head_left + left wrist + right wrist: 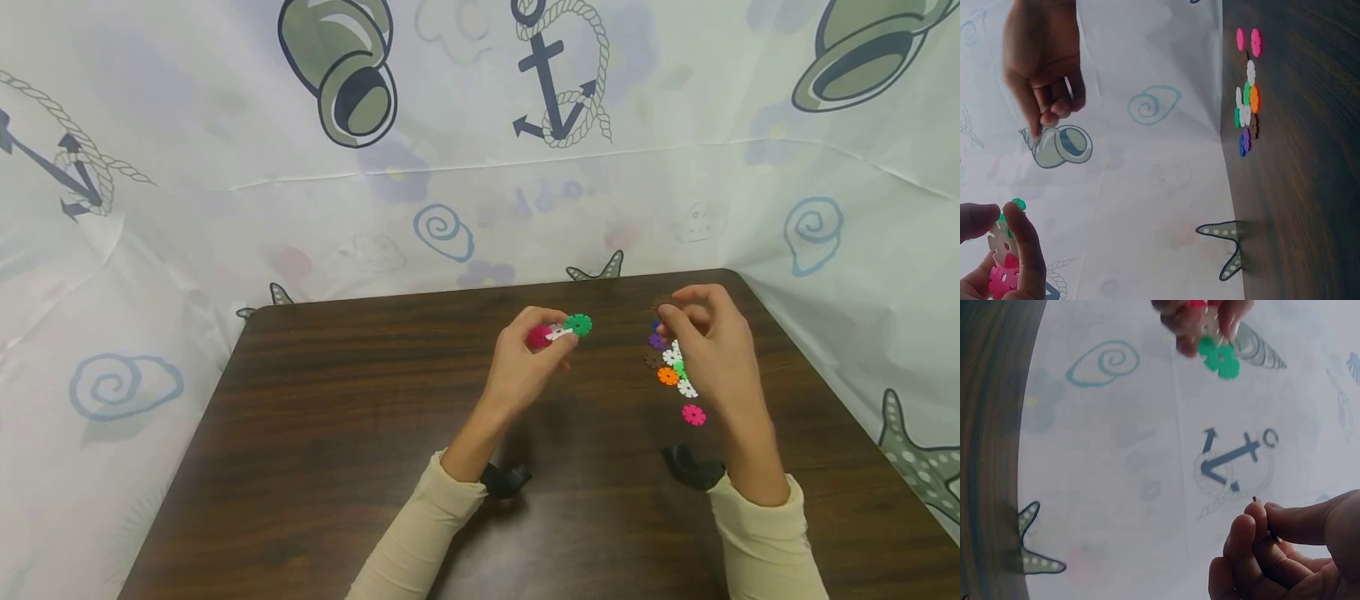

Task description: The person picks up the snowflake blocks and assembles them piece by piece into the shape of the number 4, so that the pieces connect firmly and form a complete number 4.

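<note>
Assembly judged partial; loose discs [668, 377] remain on the counter [337, 417].
Beyond the nearest disc, the left hand [521, 362] grips a seemingly joined pink-white-green chain [558, 334]; the right hand [720, 358] pinches a brown disc [662, 305], not yet attached.

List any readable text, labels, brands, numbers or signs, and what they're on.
No text can be read in any view.
Backdrop cloth: faint blue letter-like marks, too pale and blurred to read.
Loose discs on the table, linked discs in the left hand: no lettering visible; fine marks would be too small to tell.
</note>
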Available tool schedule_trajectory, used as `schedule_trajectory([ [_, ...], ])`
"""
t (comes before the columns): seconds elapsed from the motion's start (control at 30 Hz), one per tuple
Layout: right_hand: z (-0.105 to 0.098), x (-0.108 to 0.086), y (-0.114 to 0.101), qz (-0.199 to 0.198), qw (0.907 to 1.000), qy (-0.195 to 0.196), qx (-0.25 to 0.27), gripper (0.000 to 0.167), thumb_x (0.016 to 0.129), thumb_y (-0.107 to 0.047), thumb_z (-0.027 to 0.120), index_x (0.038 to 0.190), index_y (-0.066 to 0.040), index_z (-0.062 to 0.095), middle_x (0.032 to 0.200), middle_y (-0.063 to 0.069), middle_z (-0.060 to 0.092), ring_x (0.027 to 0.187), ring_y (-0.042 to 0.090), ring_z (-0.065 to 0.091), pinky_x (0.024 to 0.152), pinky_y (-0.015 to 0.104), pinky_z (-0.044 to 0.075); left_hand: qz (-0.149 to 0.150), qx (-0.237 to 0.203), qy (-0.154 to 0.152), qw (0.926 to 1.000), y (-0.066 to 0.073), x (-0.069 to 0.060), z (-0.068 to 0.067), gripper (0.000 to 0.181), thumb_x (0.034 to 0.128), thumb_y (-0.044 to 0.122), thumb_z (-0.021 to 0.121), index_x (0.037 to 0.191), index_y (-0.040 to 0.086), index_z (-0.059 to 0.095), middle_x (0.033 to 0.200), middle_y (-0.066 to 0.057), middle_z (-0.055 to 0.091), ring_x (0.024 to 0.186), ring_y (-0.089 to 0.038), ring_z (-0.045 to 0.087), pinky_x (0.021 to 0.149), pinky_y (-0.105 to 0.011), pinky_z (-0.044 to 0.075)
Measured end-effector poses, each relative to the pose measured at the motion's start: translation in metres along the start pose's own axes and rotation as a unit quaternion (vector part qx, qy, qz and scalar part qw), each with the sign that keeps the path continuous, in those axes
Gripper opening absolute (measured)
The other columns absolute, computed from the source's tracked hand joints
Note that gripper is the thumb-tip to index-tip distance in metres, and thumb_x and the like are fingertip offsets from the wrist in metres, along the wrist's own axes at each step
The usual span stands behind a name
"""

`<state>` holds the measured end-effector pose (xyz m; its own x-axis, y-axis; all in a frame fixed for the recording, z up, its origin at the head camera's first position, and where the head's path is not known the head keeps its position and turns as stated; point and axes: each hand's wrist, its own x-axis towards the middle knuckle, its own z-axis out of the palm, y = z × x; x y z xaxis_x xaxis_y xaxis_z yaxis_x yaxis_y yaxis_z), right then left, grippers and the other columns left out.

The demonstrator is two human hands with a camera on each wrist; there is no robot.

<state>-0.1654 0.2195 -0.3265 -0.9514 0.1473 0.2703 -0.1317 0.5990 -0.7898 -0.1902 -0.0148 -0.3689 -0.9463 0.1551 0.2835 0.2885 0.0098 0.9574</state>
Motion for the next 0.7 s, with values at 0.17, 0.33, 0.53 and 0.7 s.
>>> schedule_trajectory([
  [0.17, 0.007, -0.005, -0.009, -0.026, 0.9989, 0.011, 0.037, 0.031, 0.105, -0.030, 0.060, 0.127, -0.009, 0.054, 0.086, -0.008, 0.073, 0.077, 0.010, 0.070, 0.075, 0.015, 0.052, 0.019, -0.013, 0.016, 0.9996, -0.002, 0.001, 0.001, 0.017, 0.0934, 0.021, 0.073, 0.103, 0.007, 0.073, 0.103, -0.007, 0.064, 0.065, -0.028, 0.070, 0.066, -0.048, 0.061],
  [0.33, 0.013, -0.009, -0.013, -0.056, 0.9971, 0.012, 0.049, 0.027, 0.105, -0.022, 0.059, 0.128, -0.008, 0.054, 0.083, -0.018, 0.070, 0.076, 0.009, 0.068, 0.071, 0.014, 0.054, 0.030, -0.009, 0.029, 0.9991, -0.003, 0.000, 0.000, 0.014, 0.0934, 0.024, 0.073, 0.098, 0.011, 0.074, 0.100, -0.004, 0.064, 0.073, -0.040, 0.067, 0.064, -0.036, 0.059],
  [0.53, 0.020, -0.014, -0.020, -0.074, 0.9964, -0.011, 0.040, 0.028, 0.106, -0.023, 0.056, 0.132, -0.011, 0.055, 0.087, -0.007, 0.074, 0.079, 0.009, 0.068, 0.068, 0.019, 0.052, 0.037, -0.005, 0.037, 0.9986, -0.002, 0.000, 0.000, 0.013, 0.0928, 0.024, 0.074, 0.097, 0.012, 0.075, 0.099, -0.002, 0.065, 0.073, -0.027, 0.064, 0.063, -0.024, 0.054],
  [0.7, 0.027, -0.017, -0.023, -0.095, 0.9950, -0.016, 0.025, 0.030, 0.106, -0.022, 0.056, 0.134, -0.010, 0.056, 0.088, 0.003, 0.075, 0.078, 0.010, 0.067, 0.071, 0.018, 0.054, 0.043, -0.001, 0.044, 0.9981, -0.002, 0.001, 0.000, 0.013, 0.0926, 0.023, 0.074, 0.097, 0.011, 0.076, 0.100, -0.003, 0.066, 0.072, -0.012, 0.060, 0.062, -0.022, 0.052],
])
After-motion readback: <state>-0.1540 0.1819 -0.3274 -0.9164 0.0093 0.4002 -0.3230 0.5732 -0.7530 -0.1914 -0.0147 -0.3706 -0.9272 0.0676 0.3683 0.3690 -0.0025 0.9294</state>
